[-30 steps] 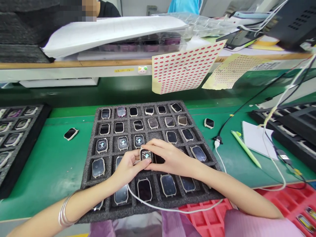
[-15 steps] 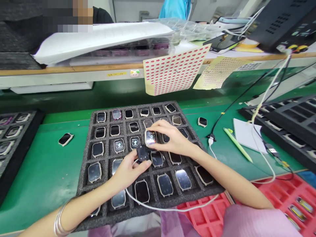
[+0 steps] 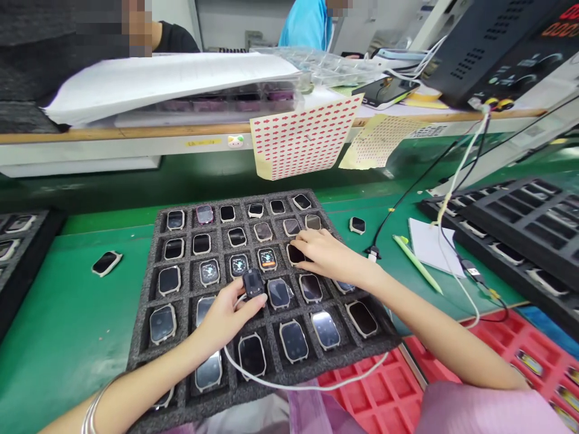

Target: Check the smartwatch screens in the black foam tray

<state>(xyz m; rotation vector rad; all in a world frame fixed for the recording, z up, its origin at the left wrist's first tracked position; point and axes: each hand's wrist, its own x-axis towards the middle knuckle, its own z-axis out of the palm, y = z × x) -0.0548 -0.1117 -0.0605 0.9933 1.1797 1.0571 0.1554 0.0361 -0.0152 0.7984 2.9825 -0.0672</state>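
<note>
A dark foam tray [image 3: 149, 283] with a grid of pockets holds several smartwatch bodies. My left hand [image 3: 226, 313] pinches a small black charging puck [image 3: 253, 283] whose white cable [image 3: 289, 383] loops over the tray's near edge. My right hand [image 3: 323, 253] reaches over the tray's third row, fingers curled on a dark watch body [image 3: 295, 254] in its pocket. Just left of it a watch with a lit orange screen [image 3: 267, 258] sits in its pocket.
Loose watch bodies lie on the green mat at left [image 3: 105, 263] and right [image 3: 357, 225]. A green pen [image 3: 416, 271], white pad [image 3: 429, 244], black trays [image 3: 520, 223], red bin [image 3: 389, 392] and sticker sheet [image 3: 301, 141] surround. Two people stand behind the shelf.
My right hand set the lit watch into a third-row pocket, then moved right onto the neighbouring dark watch. My left hand kept the puck, separated from the watch.
</note>
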